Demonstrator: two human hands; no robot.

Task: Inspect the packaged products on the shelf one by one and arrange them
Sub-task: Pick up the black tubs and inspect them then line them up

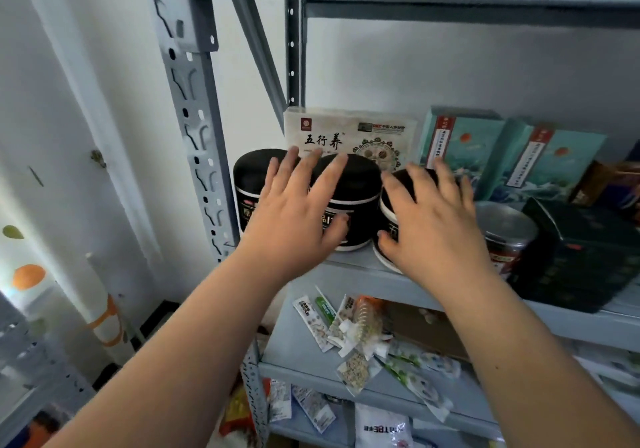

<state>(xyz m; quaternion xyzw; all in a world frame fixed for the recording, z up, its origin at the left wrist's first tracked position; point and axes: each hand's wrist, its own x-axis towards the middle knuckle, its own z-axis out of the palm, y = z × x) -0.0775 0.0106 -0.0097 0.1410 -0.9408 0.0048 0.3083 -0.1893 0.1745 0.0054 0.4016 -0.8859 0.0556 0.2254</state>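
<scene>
Three black jars with white bands stand at the left of the grey shelf (349,274). My left hand (298,212) is spread with straight fingers in front of the left jar (251,177) and the middle jar (360,184). Whether it touches them I cannot tell. My right hand (429,219) lies with spread fingers over the tilted right jar (388,212), thumb low on its side. Behind the jars stands a white box (349,132) with black characters.
Two teal boxes (464,146) (554,160) stand at the back right. A foil-topped can (505,226) and a black box (581,250) sit right of the jars. Loose sachets (353,330) lie on the shelf below. The steel upright (194,118) bounds the left side.
</scene>
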